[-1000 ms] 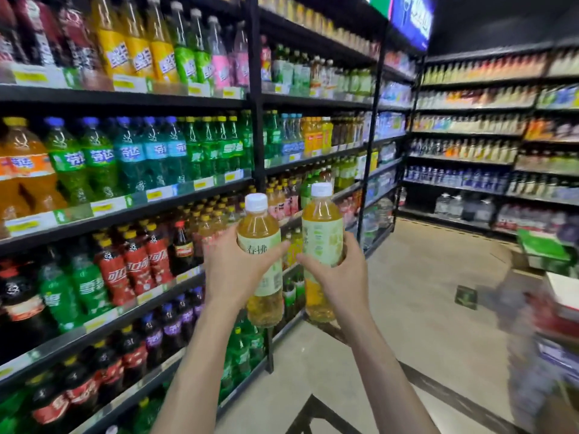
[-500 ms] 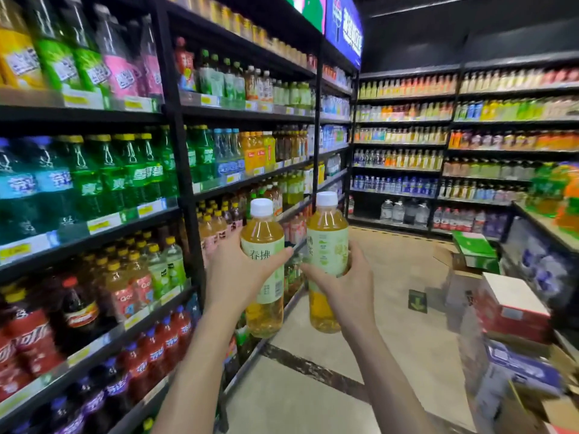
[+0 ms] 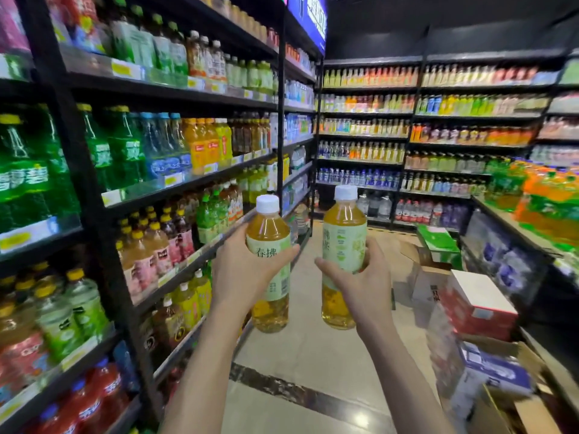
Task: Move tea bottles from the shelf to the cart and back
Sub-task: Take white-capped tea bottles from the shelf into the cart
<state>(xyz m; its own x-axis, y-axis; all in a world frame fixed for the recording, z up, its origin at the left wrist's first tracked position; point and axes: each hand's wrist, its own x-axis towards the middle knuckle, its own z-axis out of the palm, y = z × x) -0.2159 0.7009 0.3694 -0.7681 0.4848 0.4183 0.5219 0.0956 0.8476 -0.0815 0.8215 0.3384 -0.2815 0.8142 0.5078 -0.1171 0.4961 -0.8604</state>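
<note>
While looking down a shop aisle, saw tall black metal shelving [image 3: 76, 170] filling the left side, packed with soft-drink bottles; near end smeared by blur and cut off by the frame edge, labels there unreadable. Faced black back-wall shelving [image 3: 366, 137] at the far end, its rows of small coloured bottles too distant to tell apart. Saw below a pale beige tiled floor [image 3: 313, 349] crossed by a dark marbled strip. Noted stacked cardboard cartons [image 3: 479, 303], red-and-white and blue, at the lower right, blurred and partly cropped. Gripped with the left hand [image 3: 241, 274], fingers and thumb curled round the label, a clear plastic tea bottle [image 3: 268, 227] with amber liquid, white cap and pale green label; held it upright in the air just off the left shelf's edge, its middle hidden behind the hand. Clasped in the right hand [image 3: 366, 289] a second tea bottle [image 3: 344, 245] of the same make, also upright, beside the first but apart from it, slightly higher; lower label covered by the hand. Made out only part of each label's print.
</note>
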